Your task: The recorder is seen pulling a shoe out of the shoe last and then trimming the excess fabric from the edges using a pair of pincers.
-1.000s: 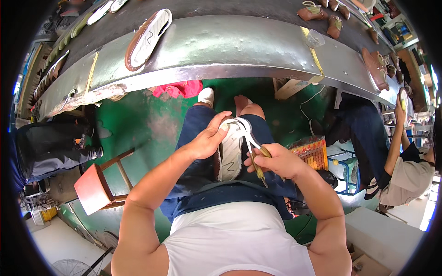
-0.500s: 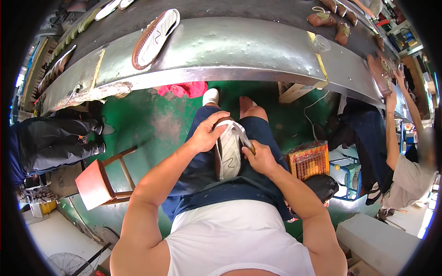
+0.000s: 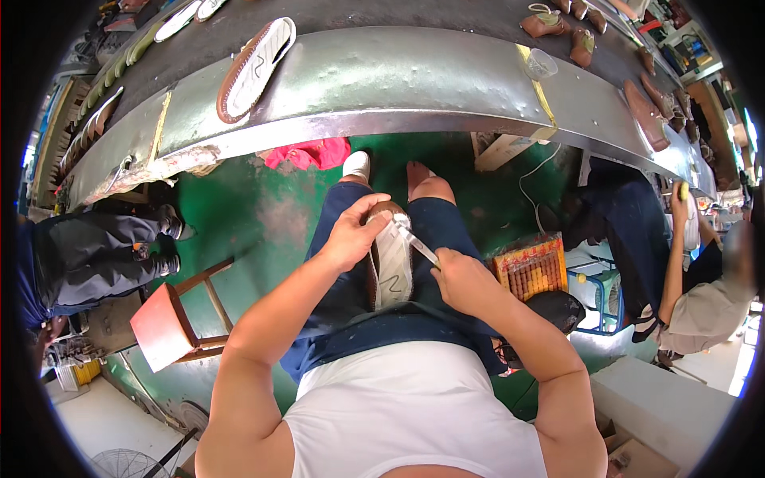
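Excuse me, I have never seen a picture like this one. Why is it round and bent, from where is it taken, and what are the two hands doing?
The picture comes from a small wide-angle camera worn on a person's head, looking down; that lens bends straight edges. No machine is here, only a seated person's two bare hands. The left hand grips a shoe resting sole-up on the lap. The right hand holds a thin metal blade whose tip meets the white sole. Ahead runs a long metal conveyor bench; on it lie another brown shoe with a white sole and several brown shoes further right. On the green floor stand a red-topped wooden stool and an orange basket. Another person sits at the right.
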Motion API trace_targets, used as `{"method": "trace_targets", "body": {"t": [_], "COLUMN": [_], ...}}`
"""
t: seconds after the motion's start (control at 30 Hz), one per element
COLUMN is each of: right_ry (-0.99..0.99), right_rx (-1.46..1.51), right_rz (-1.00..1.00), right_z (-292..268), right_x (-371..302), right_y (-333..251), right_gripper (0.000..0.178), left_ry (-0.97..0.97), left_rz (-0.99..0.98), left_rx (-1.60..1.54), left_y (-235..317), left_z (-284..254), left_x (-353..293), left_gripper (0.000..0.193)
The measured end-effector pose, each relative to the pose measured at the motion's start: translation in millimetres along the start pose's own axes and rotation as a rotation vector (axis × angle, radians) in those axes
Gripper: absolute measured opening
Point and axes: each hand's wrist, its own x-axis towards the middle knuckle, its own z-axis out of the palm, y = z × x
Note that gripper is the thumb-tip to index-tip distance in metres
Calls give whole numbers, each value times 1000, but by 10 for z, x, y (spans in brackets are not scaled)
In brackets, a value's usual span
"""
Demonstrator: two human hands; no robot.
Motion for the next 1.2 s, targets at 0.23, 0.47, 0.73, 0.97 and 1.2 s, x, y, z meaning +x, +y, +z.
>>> {"method": "trace_targets", "body": {"t": [0.23,0.47,0.73,0.97,1.2], "right_ry": [162,308,72,207,142], "right_rx": [551,369,863,710,537], "right_rz": [135,86,-115,21,366], "right_z": [134,416,444,442,153], "right_x": [24,584,672,593,272], "right_y": [2,-126,409,408,510], "right_gripper": [47,58,31,30,37], "left_ry": [140,145,-35,-130,19], "left_rz": [90,133,155,30,-131], "left_rx": [31,111,53,-9,925], "left_y": [-83,-74,-42,-43,-285], "left_z": [-79,-48,-180,-75,324], "left_x": [103,33,-2,175,-173], "left_gripper": [33,33,35,36,46]}}
